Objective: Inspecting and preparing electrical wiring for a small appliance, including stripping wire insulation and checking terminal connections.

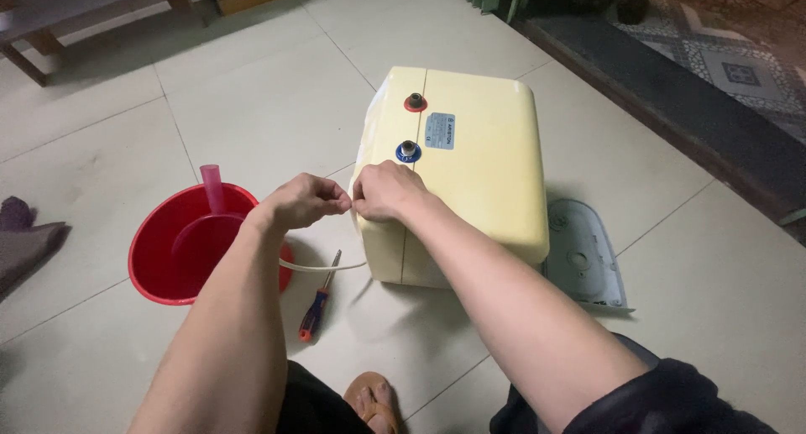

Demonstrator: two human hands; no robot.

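Cream-yellow water heater [470,165] is lying on the tiled floor [252,107], and both hands are meeting at its near left edge. The left hand [306,201] and right hand [384,190] are pinching something small between fingertips; what it is, I cannot tell. A red basin [155,262] and a screwdriver [317,304] are lying just beside.

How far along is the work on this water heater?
Done: a grey cover panel lies off, on the floor beside the cream water heater. In hand: left hand and right hand pinch something small at its edge. Left: screwdriver untouched; red basin waiting.
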